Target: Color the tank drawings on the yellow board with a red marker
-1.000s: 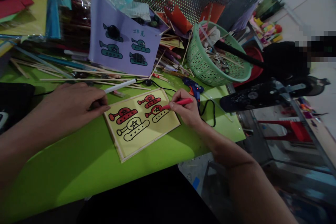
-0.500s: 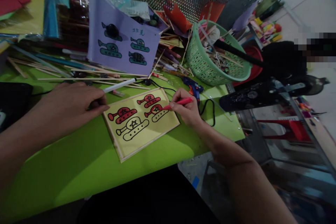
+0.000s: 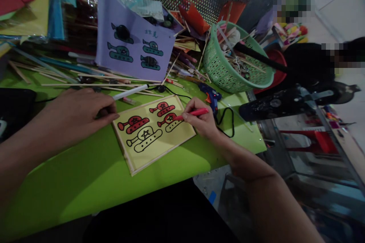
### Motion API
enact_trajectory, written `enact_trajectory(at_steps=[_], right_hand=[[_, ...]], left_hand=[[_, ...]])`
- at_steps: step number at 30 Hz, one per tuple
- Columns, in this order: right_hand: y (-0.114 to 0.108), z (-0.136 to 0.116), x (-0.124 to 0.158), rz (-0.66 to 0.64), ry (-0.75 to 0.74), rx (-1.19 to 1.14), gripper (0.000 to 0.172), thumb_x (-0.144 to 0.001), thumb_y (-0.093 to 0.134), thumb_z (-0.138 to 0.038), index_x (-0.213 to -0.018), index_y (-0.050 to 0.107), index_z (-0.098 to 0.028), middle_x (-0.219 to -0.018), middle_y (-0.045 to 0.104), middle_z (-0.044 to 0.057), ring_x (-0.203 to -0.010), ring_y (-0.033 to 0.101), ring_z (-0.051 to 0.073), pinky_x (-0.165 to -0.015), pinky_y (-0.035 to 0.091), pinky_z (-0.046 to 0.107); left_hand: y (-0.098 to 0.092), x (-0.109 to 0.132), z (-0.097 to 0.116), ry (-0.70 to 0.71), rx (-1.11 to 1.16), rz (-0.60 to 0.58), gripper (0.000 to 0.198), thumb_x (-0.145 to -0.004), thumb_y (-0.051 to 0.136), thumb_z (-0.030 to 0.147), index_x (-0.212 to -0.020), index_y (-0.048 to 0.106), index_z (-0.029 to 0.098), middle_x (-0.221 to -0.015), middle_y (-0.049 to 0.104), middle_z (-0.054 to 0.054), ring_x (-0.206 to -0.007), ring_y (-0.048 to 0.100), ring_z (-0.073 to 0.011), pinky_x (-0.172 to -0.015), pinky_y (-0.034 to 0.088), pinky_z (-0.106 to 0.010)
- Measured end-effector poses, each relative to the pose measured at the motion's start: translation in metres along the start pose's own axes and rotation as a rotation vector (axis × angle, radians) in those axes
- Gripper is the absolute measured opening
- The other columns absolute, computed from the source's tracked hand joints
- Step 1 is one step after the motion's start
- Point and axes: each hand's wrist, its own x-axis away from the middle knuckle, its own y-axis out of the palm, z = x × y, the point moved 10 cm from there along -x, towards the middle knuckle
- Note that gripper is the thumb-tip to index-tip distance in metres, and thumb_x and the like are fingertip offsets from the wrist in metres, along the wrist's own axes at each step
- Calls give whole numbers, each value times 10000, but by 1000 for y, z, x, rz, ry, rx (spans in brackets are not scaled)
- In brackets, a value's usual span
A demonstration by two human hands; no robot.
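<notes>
The right hand (image 3: 201, 119) is pinching a red pen (image 3: 199, 111) between narrowed fingers at the right edge of the card (image 3: 168, 145), and its tip is resting on or just over the lower-right drawing (image 3: 171, 121) there. The card is lying flat, with two drawings showing red and the lower-left one (image 3: 145, 138) showing only its outline. For even colour, the person should probably be making short, overlapping strokes, keeping inside the black line and slowing around the star and dots; lifting the wrist clear of the card would likely be preventing smears. The left hand (image 3: 88, 108) is curling at the card's upper-left corner, thumb and forefinger nearly meeting; whether it is gripping the white pen (image 3: 131, 91) just beyond the card, or pressing the corner, I cannot tell. A firm hold there would be keeping the card from turning. Compared with half a second ago, the red pen's tip is sitting slightly further left over its drawing, while the left hand and card are keeping their places; whether any fresh red is showing is too small to tell.
</notes>
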Motion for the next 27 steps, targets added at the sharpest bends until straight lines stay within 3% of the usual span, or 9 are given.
enact_trajectory(at_steps=[27], right_hand=[[-1,2,-1,4,22,14,210,-875,823,-307,-757,655,-264,-735,632,-28,-697,540,183,-681,442,371]], left_hand=[[-5,-1,5,-19,-5,-17,310,-893,501,534,-856,714,311,-892,806,-74,-979,725,-359,-851,473,-464]])
